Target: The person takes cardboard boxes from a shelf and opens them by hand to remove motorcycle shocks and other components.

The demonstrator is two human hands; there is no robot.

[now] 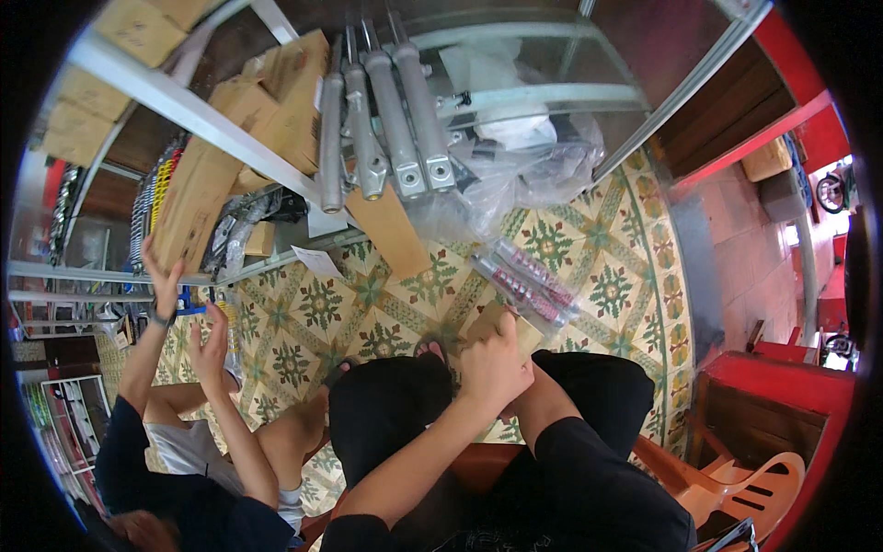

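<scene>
My left hand (491,362) is closed on a small cardboard box (528,338) above my lap. Below and partly behind it, my right hand (526,379) is mostly hidden, so its grip cannot be made out. Just beyond the box, a pair of shock absorbers with red springs (528,279), wrapped in clear plastic, lies on the patterned tile floor. Farther ahead, several grey metal motorcycle fork legs (393,117) lie side by side at the glass cabinet, their lower ends over its front edge. A flat brown cardboard piece (390,231) slants down under them to the floor.
A co-worker (186,476) sits at my left, one hand by a long cardboard box (200,186) in the cabinet. Clear plastic wrapping (510,179) spills from the cabinet, whose metal frame (200,103) crosses ahead. An orange plastic chair (741,483) stands at right.
</scene>
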